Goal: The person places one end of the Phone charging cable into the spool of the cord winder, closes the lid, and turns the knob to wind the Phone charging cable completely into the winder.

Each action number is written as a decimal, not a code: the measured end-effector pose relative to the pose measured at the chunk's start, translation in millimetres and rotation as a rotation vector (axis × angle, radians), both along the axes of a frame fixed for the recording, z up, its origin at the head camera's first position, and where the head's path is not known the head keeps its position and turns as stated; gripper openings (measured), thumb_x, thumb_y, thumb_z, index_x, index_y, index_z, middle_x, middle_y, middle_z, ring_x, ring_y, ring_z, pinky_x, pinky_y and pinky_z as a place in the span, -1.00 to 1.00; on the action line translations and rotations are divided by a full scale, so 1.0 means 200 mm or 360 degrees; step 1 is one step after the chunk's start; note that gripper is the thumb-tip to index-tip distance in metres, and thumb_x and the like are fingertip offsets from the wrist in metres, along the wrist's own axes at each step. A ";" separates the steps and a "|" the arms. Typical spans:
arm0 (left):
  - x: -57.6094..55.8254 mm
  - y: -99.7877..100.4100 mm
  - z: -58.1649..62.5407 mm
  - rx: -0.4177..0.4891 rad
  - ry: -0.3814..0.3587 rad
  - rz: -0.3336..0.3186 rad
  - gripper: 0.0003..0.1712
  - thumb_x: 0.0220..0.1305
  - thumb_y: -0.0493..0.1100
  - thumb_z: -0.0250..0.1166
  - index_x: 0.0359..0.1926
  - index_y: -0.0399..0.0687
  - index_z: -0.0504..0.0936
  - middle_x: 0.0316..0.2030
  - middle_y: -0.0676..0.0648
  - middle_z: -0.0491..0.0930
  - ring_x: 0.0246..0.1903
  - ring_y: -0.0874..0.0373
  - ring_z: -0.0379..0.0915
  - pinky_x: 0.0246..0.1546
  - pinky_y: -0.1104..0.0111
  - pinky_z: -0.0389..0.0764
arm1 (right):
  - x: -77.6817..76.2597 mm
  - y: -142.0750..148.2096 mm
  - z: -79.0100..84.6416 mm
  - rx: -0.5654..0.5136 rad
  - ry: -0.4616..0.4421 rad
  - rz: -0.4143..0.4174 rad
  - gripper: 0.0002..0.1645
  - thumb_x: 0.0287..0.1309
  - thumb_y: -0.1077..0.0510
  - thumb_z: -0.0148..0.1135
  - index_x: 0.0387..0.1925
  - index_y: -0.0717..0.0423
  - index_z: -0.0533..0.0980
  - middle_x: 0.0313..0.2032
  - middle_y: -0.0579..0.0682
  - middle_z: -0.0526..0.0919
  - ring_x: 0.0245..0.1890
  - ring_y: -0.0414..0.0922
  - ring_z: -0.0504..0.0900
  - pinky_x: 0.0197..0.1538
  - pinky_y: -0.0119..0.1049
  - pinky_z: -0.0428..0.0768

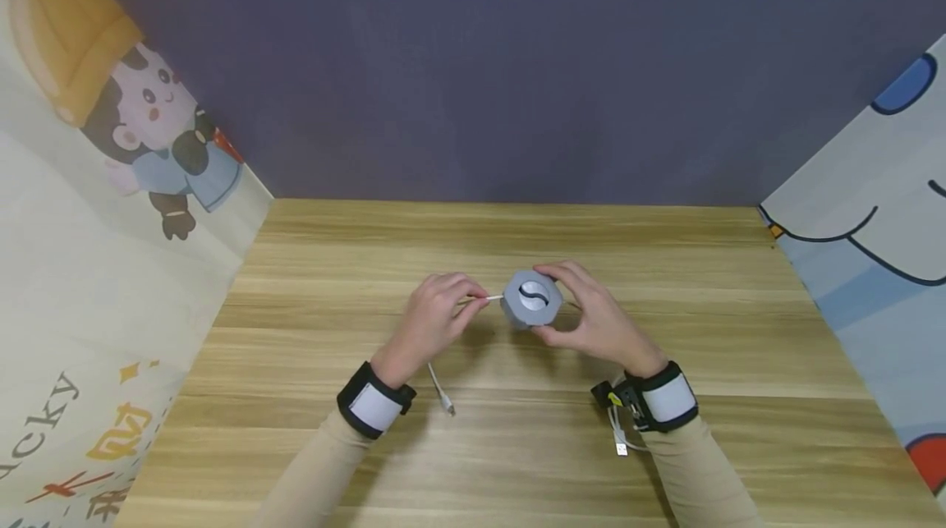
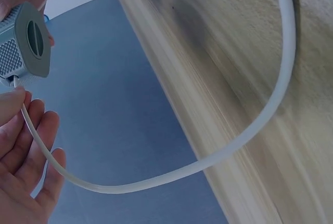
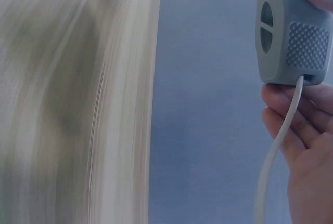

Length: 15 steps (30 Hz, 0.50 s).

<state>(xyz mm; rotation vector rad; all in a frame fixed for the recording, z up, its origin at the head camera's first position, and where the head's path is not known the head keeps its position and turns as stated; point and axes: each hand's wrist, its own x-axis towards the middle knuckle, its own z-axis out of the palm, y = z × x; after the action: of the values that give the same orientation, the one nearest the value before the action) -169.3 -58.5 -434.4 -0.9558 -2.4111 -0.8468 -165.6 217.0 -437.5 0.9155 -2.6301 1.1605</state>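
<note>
and the left hand (image 1: 434,310) pinches the white usb cable (image 2: 171,175) just beside the grey cable winder (image 1: 532,298), while the right hand (image 1: 597,317) clasps that winder's sides!

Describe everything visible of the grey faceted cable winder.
The grey, faceted, plastic-looking cable winder has a round centre with an S-shaped curve, facing the head camera, and dimpled sides. White cable leaves opposite sides. The right hand grips it above the wooden table; the left hand pinches the cable beside it.

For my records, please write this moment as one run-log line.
left hand: pinches white cable | right hand: grips gray case | case: cable at opposite sides
</note>
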 end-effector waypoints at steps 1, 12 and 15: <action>0.00 0.00 0.00 0.0003 0.0002 -0.0001 -0.93 0.26 -0.21 0.47 -0.26 -0.09 0.75 -0.26 0.00 0.77 -0.23 0.14 0.68 -0.09 0.24 0.67 | 0.00 0.00 0.00 0.0001 -0.0003 0.0001 0.01 -0.06 0.00 0.64 0.41 0.10 0.38 0.22 0.00 0.53 0.23 0.00 0.53 0.28 0.16 0.54; -0.01 -0.03 -0.02 0.0027 0.0038 0.0015 -0.88 0.18 -0.26 0.52 -0.27 -0.13 0.75 -0.28 -0.03 0.77 -0.24 0.08 0.70 -0.09 0.17 0.69 | -0.01 0.01 0.00 0.0000 0.0026 0.0001 0.01 -0.09 0.04 0.63 0.41 0.12 0.38 0.20 0.05 0.56 0.21 0.05 0.56 0.26 0.20 0.56; -0.01 -0.05 -0.03 0.0028 0.0037 0.0032 -0.88 0.17 -0.26 0.53 -0.27 -0.13 0.75 -0.29 -0.02 0.77 -0.24 0.09 0.69 -0.09 0.18 0.69 | -0.01 0.02 0.00 -0.0001 0.0030 -0.0003 0.01 -0.09 0.04 0.62 0.41 0.14 0.39 0.20 0.05 0.56 0.21 0.06 0.56 0.27 0.20 0.55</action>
<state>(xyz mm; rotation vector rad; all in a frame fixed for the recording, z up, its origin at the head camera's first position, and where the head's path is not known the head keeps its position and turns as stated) -170.6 -67.9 -440.2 -0.9281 -2.3858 -0.8432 -167.1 220.1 -437.1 0.9189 -2.6149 1.1468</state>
